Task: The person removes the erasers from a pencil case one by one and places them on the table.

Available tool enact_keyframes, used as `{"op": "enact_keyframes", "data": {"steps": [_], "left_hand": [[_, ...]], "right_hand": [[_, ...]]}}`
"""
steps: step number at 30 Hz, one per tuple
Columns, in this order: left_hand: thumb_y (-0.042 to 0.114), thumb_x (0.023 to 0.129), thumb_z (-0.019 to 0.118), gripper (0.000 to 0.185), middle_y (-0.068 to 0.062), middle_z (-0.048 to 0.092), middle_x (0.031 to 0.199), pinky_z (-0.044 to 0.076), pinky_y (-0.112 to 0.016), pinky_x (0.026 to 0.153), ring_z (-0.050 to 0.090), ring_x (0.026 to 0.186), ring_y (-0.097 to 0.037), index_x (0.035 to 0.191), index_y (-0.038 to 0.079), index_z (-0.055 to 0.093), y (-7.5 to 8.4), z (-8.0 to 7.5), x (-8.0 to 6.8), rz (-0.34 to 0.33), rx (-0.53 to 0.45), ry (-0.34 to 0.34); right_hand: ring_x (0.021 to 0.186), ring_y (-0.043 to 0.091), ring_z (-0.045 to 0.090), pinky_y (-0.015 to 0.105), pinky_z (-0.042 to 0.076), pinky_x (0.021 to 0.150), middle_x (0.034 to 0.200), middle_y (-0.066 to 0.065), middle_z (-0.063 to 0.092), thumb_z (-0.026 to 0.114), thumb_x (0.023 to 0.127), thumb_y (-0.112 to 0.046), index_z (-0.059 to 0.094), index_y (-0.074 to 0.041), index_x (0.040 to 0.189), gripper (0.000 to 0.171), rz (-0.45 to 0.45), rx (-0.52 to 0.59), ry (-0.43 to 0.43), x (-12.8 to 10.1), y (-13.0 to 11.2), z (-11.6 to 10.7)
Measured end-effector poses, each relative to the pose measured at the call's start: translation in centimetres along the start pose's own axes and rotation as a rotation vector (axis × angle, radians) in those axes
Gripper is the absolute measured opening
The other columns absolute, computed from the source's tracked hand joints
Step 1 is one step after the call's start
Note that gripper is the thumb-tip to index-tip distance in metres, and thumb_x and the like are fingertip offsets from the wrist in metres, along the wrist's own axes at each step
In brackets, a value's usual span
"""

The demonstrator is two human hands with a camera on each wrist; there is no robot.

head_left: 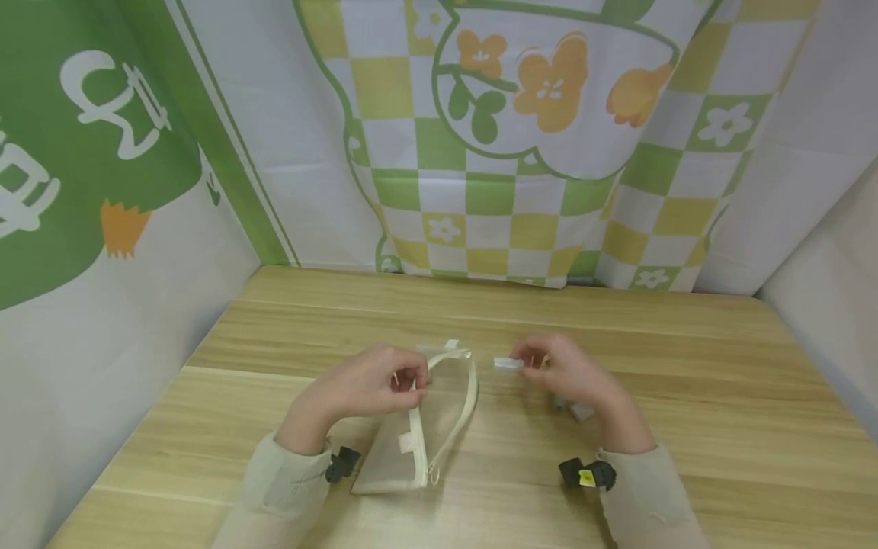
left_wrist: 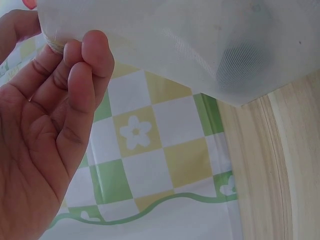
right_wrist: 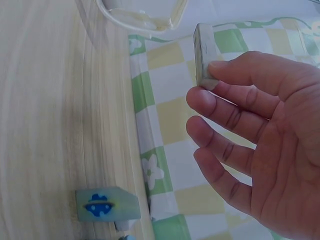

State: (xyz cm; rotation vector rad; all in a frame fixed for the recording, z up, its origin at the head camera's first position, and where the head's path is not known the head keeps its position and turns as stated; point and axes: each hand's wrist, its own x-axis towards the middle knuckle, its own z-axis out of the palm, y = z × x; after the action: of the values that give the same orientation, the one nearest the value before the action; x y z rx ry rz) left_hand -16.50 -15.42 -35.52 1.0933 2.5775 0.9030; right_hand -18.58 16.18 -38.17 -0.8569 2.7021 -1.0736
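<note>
From where I stand, the right hand [head_left: 565, 374] pinches a small pale block [head_left: 508, 364] by one end between thumb and fingers, its free end pointing towards the pouch. That light end grip looks right, leaving most of the block clear. The left hand [head_left: 366, 385] pinches the rim of that see-through zip pouch [head_left: 387, 457], its mouth parted, a little left of midway between the side edges of the surface [head_left: 720, 381], well short of the far edge. The thin wall would probably fold if let slack, so a steady rim seems wise. Loose pieces [head_left: 581, 412] lie partly behind the right hand; a raised wrist should avoid nudging them.
</note>
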Motion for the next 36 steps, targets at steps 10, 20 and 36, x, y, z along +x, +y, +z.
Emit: {"op": "enact_keyframes", "data": {"steps": [10,20,36], "left_hand": [[0.010,0.083,0.064,0.010,0.010,0.054,0.069,0.043,-0.019,0.057,0.049,0.063,-0.002,0.081,0.019,0.061,-0.1,0.0,0.0,0.006,-0.007,-0.003],[0.010,0.083,0.064,0.011,0.010,0.055,0.070,0.043,-0.019,0.057,0.049,0.063,-0.002,0.080,0.020,0.061,-0.1,-0.2,-0.2,0.007,0.008,0.008],[0.010,0.083,0.064,0.011,0.010,0.054,0.069,0.042,-0.019,0.058,0.049,0.063,-0.002,0.080,0.020,0.061,0.1,-0.1,-0.2,-0.002,0.011,0.011]], "right_hand": [[0.080,0.010,0.056,0.026,0.047,0.071,0.085,0.001,0.067,0.066,0.089,-0.005,0.070,-0.003,0.102,0.013,0.001,0.001,0.016,-0.1,0.6,-0.3],[0.081,0.010,0.055,0.025,0.046,0.069,0.087,0.003,0.066,0.064,0.090,-0.006,0.070,-0.003,0.104,0.016,0.021,0.030,0.026,-0.3,0.7,-0.5],[0.081,0.011,0.055,0.025,0.045,0.068,0.086,0.005,0.066,0.063,0.090,-0.003,0.069,-0.001,0.103,0.015,0.038,0.026,0.034,-0.8,2.2,-1.3]]}}
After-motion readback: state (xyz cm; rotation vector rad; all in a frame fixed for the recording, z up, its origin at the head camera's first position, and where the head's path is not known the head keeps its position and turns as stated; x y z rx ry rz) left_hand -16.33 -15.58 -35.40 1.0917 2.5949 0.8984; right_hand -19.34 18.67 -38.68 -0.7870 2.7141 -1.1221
